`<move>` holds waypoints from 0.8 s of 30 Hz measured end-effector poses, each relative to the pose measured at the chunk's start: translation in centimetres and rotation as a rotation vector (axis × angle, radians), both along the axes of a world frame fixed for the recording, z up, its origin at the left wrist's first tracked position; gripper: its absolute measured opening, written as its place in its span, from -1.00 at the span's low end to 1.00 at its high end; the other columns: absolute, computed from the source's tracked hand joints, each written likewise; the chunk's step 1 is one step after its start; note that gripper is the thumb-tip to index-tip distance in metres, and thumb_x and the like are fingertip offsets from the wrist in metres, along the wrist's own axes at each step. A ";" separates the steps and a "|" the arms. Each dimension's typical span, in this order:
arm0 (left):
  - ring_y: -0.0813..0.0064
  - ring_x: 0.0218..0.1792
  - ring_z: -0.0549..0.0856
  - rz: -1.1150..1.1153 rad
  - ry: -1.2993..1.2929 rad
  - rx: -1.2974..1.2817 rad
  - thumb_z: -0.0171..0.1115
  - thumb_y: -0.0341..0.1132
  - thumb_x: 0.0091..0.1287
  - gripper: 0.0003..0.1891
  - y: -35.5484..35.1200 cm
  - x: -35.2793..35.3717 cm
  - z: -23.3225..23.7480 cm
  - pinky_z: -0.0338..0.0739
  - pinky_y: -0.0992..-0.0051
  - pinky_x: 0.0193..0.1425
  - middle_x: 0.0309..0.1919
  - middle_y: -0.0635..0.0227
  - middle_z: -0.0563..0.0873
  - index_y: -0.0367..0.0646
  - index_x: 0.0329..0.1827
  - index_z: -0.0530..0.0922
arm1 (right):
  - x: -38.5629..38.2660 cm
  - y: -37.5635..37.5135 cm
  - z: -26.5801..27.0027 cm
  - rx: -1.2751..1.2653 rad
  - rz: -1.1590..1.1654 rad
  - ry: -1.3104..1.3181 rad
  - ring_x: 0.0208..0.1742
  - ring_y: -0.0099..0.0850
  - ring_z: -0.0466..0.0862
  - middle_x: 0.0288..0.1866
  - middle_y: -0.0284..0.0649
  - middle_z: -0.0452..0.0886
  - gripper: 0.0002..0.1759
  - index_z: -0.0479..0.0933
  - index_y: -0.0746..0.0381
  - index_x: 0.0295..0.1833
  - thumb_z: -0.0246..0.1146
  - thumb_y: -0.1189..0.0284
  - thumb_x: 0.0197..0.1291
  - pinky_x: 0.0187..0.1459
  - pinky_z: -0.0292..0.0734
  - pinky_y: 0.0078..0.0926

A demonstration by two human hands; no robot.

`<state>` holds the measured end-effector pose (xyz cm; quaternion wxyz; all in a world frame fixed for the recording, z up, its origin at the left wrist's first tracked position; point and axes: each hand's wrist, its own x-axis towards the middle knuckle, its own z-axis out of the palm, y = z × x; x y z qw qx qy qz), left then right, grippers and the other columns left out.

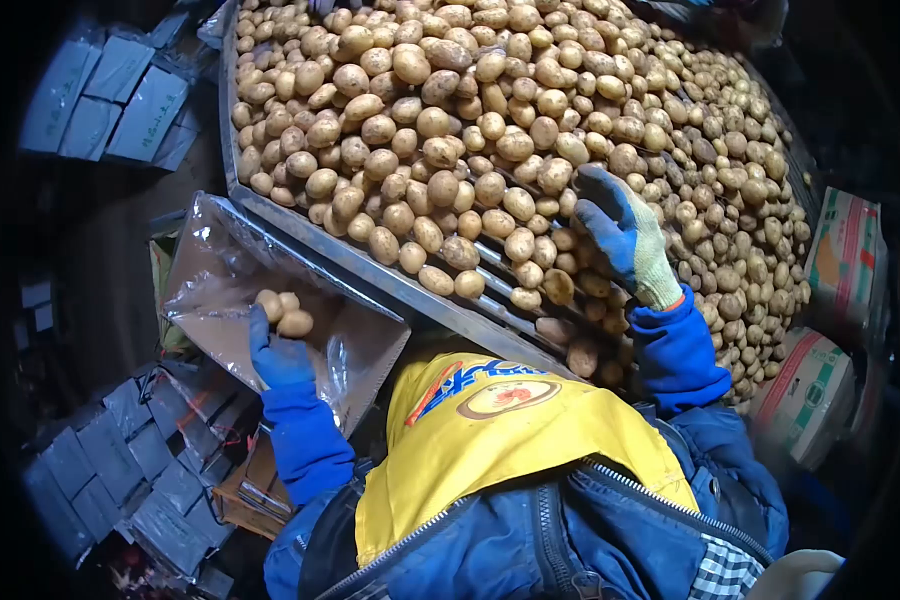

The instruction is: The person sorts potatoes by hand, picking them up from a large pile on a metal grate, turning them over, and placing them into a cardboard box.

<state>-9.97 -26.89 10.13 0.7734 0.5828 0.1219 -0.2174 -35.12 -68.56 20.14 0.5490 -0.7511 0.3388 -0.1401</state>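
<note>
My left hand [283, 360], in a blue-coated glove, is over the open cardboard box [355, 345] lined with clear plastic. Three potatoes [293, 322] are gathered at its fingers, which curl partly around them. My right hand [615, 230], in a blue and pale yellow glove, reaches over the large heap of potatoes [515, 145]. Its thumb and fingers are apart, and I see nothing held between them. Near this hand, loose potatoes [558, 287] lie on the metal bars at the heap's edge.
A metal rim [370, 285] runs between the potato heap and the plastic-lined box. Printed cartons [805, 390] stand on the right. Flat grey packages [120, 455] are stacked at lower left, and pale boxes [120, 85] sit at upper left. A yellow apron [500, 440] covers my front.
</note>
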 end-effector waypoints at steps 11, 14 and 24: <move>0.09 0.51 0.54 -0.618 -1.195 0.409 0.50 -0.41 0.39 -0.49 -18.1 -4.9 7.2 0.41 0.19 0.59 0.46 -0.03 0.59 -0.22 0.41 0.62 | -10.8 1.0 -0.9 -0.519 -0.263 0.316 0.38 -0.34 0.67 0.33 -0.08 0.72 -0.43 0.54 0.27 0.49 0.43 0.48 0.40 0.30 0.64 -0.35; -0.12 0.50 0.54 -1.024 -1.396 0.161 0.54 -0.43 0.28 -0.44 -23.1 -8.0 7.7 0.41 0.07 0.60 0.42 -0.04 0.60 -0.15 0.38 0.64 | -14.4 2.5 -0.8 -0.552 -0.384 0.276 0.31 0.00 0.69 0.29 0.03 0.72 -0.41 0.61 0.23 0.38 0.51 0.38 0.24 0.31 0.61 -0.14; -0.09 0.69 0.22 -1.698 -1.759 0.208 0.60 0.00 0.11 -0.18 -30.6 -14.5 5.6 -0.19 -0.44 0.70 0.65 0.23 0.35 0.19 0.52 0.52 | -19.0 9.7 -1.2 -0.713 -0.339 0.513 0.02 0.04 0.70 0.06 0.05 0.71 -0.44 0.57 0.27 0.34 0.45 0.36 0.24 0.12 0.62 0.00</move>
